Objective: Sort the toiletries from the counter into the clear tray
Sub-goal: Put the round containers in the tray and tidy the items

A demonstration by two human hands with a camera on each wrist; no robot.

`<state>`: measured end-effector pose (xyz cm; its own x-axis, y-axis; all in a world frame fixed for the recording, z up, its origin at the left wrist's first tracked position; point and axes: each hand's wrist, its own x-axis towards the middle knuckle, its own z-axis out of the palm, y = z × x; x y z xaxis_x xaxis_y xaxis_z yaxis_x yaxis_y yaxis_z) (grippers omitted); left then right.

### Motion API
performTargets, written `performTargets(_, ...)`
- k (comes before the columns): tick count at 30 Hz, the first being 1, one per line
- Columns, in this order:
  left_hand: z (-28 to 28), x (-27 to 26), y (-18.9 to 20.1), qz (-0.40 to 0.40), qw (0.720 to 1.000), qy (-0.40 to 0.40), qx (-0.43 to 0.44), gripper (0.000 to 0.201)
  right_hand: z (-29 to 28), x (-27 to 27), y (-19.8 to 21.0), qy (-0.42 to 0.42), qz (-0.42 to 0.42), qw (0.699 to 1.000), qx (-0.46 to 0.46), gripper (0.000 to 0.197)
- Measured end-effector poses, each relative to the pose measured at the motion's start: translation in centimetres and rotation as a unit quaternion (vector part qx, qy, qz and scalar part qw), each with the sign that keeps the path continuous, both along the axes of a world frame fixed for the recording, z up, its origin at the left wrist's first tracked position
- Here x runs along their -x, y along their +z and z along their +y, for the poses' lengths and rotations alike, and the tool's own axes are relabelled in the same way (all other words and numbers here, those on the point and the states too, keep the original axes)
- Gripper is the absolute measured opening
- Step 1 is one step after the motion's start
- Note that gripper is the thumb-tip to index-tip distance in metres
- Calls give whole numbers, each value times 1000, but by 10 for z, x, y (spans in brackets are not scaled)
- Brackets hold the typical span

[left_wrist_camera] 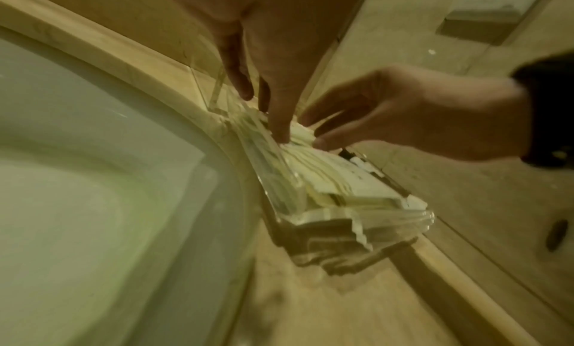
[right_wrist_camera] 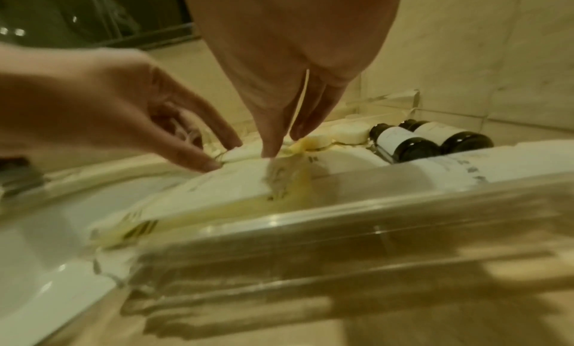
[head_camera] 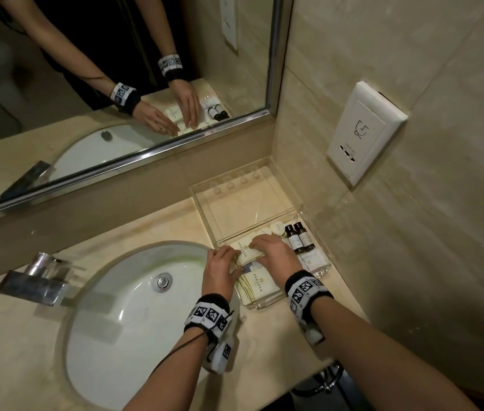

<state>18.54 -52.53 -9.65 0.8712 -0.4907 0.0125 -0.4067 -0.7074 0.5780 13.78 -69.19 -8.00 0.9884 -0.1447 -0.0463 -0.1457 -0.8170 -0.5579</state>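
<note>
A clear tray (head_camera: pixel 202 197) sits on the counter in the corner, right of the sink. In its near half lie cream boxes, two dark bottles (head_camera: pixel 300 237) and round white soaps (head_camera: pixel 270 228). My right hand (head_camera: pixel 257 249) pinches the far end of the top cream box (head_camera: pixel 245 250) between thumb and fingers. My left hand (head_camera: pixel 231 261) touches that box's left end with straight fingertips. The right wrist view shows the box (right_wrist_camera: pixel 236 179) tilted on the tray's front wall (right_wrist_camera: pixel 341 216), the bottles (right_wrist_camera: pixel 413 142) lying behind. Another cream box (head_camera: pixel 258 284) lies flat below.
The white sink basin (head_camera: pixel 134 307) with a chrome faucet (head_camera: pixel 36 280) is directly left of the tray. A mirror (head_camera: pixel 116 84) runs along the back. The tiled side wall with a socket plate (head_camera: pixel 362 132) hems the tray on the right. Bare counter (head_camera: pixel 264 336) lies in front.
</note>
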Motion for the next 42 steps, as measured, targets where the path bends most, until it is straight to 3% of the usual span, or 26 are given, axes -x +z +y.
performTargets(4,19,10,8,76,985,109,111,18,-26,29,19,-100,12,989,-107,32)
performTargets(6,25,19,15,159,961,167,154,15,-42,52,23,-149,26,982,-117,29)
performTargets(11,31,46,3,356,886,259,146,22,-55,97,6,-274,80,946,-153,13)
performTargets(13,30,58,-3,408,859,265,161,27,-49,107,-7,-356,84,907,-207,20)
performTargets(15,26,68,-5,453,827,272,194,34,-45,112,-17,-437,89,833,-327,29)
performTargets(17,22,72,0,477,804,282,216,30,-42,111,-19,-471,95,757,-443,35)
performTargets(18,20,73,2,488,793,287,225,26,-41,110,-18,-475,97,734,-476,33)
performTargets(22,14,74,5,508,760,310,260,24,-38,103,-10,-481,77,705,-515,6)
performTargets(26,12,77,3,517,733,332,292,21,-38,96,-6,-505,51,651,-564,24)
performTargets(28,11,78,1,513,722,341,314,23,-38,93,-5,-520,53,630,-574,20)
performTargets(37,10,79,1,496,705,363,354,26,-37,84,-5,-553,51,623,-551,15)
performTargets(42,9,76,4,487,709,360,361,31,-39,79,-4,-557,37,619,-552,15)
